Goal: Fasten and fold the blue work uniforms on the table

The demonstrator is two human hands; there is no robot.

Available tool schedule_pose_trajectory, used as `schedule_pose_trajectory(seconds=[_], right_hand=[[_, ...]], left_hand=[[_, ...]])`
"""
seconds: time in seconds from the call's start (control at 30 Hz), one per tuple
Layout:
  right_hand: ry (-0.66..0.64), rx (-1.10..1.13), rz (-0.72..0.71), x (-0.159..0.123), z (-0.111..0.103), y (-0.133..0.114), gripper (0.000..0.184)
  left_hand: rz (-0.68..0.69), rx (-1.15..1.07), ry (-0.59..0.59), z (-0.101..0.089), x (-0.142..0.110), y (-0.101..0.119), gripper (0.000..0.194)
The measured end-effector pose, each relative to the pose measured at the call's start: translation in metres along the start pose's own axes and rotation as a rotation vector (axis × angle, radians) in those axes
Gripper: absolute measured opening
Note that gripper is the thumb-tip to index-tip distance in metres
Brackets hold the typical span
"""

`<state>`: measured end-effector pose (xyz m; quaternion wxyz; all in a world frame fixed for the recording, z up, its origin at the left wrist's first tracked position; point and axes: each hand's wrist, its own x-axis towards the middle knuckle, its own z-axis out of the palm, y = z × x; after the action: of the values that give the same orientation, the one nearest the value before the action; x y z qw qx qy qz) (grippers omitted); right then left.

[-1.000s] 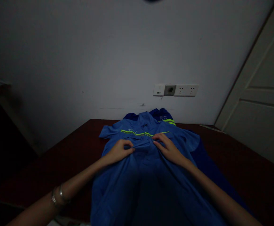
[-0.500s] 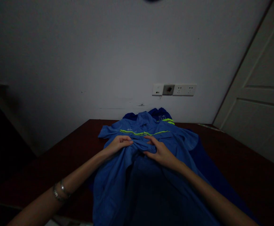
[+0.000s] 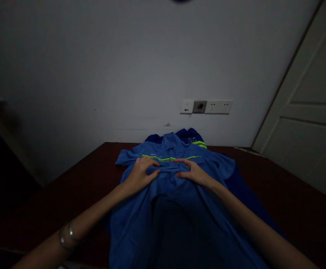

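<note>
A blue work shirt (image 3: pixel 140 220) with neon yellow stripes across the chest lies spread on a dark brown table (image 3: pixel 288 186), collar toward the wall. My left hand (image 3: pixel 140 174) and my right hand (image 3: pixel 192 172) rest on the chest just below the stripes. Both pinch the fabric along the front opening, fingertips almost meeting in the middle. A bracelet sits on my left wrist. A darker blue garment (image 3: pixel 192 136) with its own yellow stripes lies underneath, showing behind the collar and along the right side.
The table's far edge meets a white wall with a row of sockets and a switch (image 3: pixel 206 107). A white panelled door (image 3: pixel 308 127) stands at the right. The left side of the room is dark.
Both hands have shifted slightly up the shirt front toward the yellow stripes, still gathering the fabric at the middle. The shirt has barely moved.
</note>
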<state>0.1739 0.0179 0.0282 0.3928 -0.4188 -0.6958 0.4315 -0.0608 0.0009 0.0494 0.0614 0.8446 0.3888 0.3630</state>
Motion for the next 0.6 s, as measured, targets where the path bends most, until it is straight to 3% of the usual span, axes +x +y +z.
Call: schedule_pose_trajectory(seconds=[0.07,0.17,0.27,0.37,0.53,0.6], right_hand=[[-0.001,0.007,0.012,0.000,-0.002,0.000,0.053],[-0.002,0.030,0.020,0.000,-0.003,0.000,0.052],[0.001,0.026,0.013,-0.002,-0.003,-0.001,0.053],[0.016,-0.068,-0.006,-0.002,-0.004,0.001,0.051],[0.008,-0.155,-0.034,-0.002,-0.006,0.008,0.051],[0.010,-0.166,-0.038,-0.003,-0.009,0.010,0.052]], left_hand=[[0.169,0.197,0.012,-0.003,-0.007,0.019,0.017],[0.349,0.431,-0.134,0.001,-0.019,0.041,0.023],[0.321,0.598,-0.224,0.013,-0.029,0.047,0.041],[0.229,0.706,-0.238,0.027,-0.035,0.042,0.055],[0.234,0.903,-0.237,0.034,-0.037,0.030,0.017],[0.288,0.897,-0.246,0.030,-0.035,0.026,0.015]])
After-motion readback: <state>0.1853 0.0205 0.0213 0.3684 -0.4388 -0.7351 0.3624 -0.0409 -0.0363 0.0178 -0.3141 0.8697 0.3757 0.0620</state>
